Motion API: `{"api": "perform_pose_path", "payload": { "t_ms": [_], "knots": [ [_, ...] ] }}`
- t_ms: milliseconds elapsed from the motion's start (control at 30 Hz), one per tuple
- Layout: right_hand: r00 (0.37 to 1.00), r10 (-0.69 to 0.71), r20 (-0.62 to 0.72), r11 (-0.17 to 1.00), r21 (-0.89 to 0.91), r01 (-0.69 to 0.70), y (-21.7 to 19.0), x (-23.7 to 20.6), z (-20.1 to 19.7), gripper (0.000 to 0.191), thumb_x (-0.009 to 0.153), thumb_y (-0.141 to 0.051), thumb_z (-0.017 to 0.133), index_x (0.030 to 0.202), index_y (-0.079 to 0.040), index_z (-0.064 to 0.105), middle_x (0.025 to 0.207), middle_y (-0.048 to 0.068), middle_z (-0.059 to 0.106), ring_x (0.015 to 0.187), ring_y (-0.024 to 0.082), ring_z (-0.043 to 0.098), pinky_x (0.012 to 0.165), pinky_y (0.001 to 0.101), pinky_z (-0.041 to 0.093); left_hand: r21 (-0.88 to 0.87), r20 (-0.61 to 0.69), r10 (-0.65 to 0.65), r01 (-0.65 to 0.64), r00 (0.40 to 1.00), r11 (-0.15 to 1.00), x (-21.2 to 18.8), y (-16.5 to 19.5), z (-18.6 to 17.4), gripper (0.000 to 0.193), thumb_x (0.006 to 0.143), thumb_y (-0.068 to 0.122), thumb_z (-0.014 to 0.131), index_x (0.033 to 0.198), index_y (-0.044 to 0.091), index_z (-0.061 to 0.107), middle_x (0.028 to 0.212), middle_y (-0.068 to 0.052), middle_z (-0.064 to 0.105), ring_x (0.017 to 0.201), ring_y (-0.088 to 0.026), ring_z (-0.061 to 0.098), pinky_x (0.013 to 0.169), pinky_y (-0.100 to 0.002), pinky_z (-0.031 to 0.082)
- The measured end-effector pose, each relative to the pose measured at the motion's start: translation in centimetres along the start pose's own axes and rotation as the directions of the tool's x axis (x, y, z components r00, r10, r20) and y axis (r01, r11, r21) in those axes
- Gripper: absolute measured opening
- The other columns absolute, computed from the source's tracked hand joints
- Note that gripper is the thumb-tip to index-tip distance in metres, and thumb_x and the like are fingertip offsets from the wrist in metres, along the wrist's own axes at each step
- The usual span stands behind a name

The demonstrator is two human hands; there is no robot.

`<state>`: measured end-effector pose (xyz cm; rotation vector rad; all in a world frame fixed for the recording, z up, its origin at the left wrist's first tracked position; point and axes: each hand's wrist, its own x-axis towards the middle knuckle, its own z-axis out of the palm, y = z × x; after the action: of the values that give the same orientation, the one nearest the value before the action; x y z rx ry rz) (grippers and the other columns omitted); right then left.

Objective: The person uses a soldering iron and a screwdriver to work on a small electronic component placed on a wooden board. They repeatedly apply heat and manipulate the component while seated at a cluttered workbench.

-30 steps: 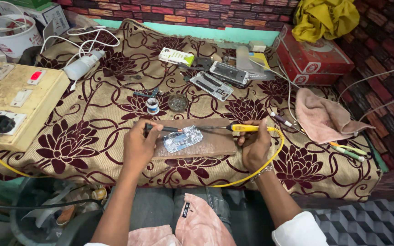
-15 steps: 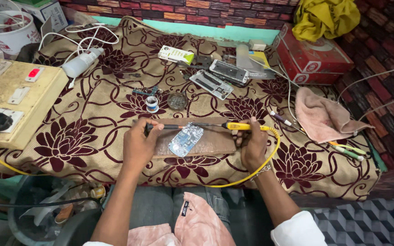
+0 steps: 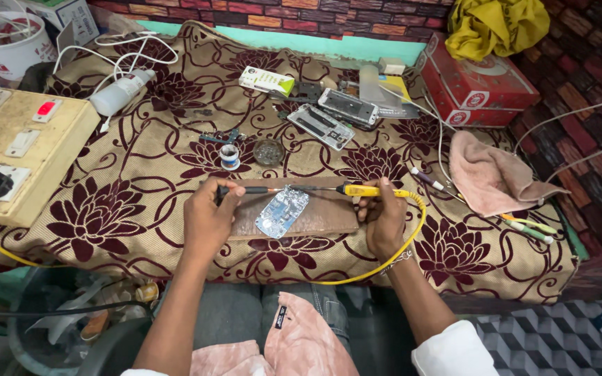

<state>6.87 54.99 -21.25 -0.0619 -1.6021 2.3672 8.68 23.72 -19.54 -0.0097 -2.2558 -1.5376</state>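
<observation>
Soldering in hand: right hand [image 3: 383, 221] closed on a yellow soldering iron [image 3: 371, 191], left hand [image 3: 207, 219] gripping a black-handled tool [image 3: 245, 190], both over the circuit board [image 3: 281, 211] on a wooden block [image 3: 329, 217] near the bench's front edge; steady tips seem needed next.

A phone part [image 3: 281, 211] lies on a wooden board [image 3: 329, 216] in the middle of the table [image 3: 141, 160]. The left hand [image 3: 207, 223] is on the board's left end and the right hand [image 3: 383, 221] is at its right end. The soldering iron [image 3: 367, 190] lies across the far edge of the board, between the hands. Behind the board sit a small roll [image 3: 230, 156] and a round tin [image 3: 269, 151]. Farther back lie two opened phones [image 3: 334, 117]. A switch board [image 3: 15, 150] is at the left. A cloth [image 3: 492, 177] lies at the right, with a box [image 3: 482, 85] behind it.
</observation>
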Motion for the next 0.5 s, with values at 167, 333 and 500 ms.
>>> {"api": "perform_pose_path", "payload": {
  "t_ms": [167, 333, 500],
  "knots": [
    [1.000, -0.012, 0.023, 1.000, -0.012, 0.012, -0.18, 0.09, -0.17, 0.036, 0.105, -0.037, 0.054, 0.098, -0.003, 0.065, 0.066, 0.004, 0.061, 0.051, 0.011, 0.055, 0.047, 0.0252, 0.044, 0.085, 0.054, -0.079, 0.075, 0.995, 0.994, 0.25, 0.11, 0.15, 0.029, 0.093, 0.034, 0.074, 0.100, 0.006, 0.070, 0.062, -0.004, 0.065, 0.051, -0.010, 0.061, 0.046, -0.029, 0.045],
    [1.000, 0.014, 0.021, 1.000, -0.002, -0.014, -0.17, 0.19, -0.03, 0.032, 0.104, -0.033, 0.054, 0.098, -0.004, 0.065, 0.066, 0.004, 0.061, 0.051, 0.011, 0.056, 0.047, 0.0250, 0.045, 0.052, 0.033, -0.037, 0.035, 0.999, 0.998, 0.28, 0.10, 0.15, 0.028, 0.093, 0.032, 0.075, 0.101, 0.005, 0.070, 0.062, -0.003, 0.065, 0.051, -0.011, 0.061, 0.047, -0.029, 0.045],
    [0.999, 0.006, 0.041, 1.000, 0.002, -0.006, 0.03, 0.38, -0.02, 0.029, 0.105, -0.029, 0.053, 0.097, -0.004, 0.065, 0.066, 0.004, 0.061, 0.052, 0.012, 0.056, 0.048, 0.0253, 0.046, 0.073, 0.026, -0.038, 0.036, 0.999, 0.997, 0.38, 0.04, 0.24, 0.024, 0.092, 0.028, 0.076, 0.100, 0.006, 0.071, 0.064, -0.003, 0.065, 0.052, -0.010, 0.059, 0.049, -0.030, 0.044]
  ]
}}
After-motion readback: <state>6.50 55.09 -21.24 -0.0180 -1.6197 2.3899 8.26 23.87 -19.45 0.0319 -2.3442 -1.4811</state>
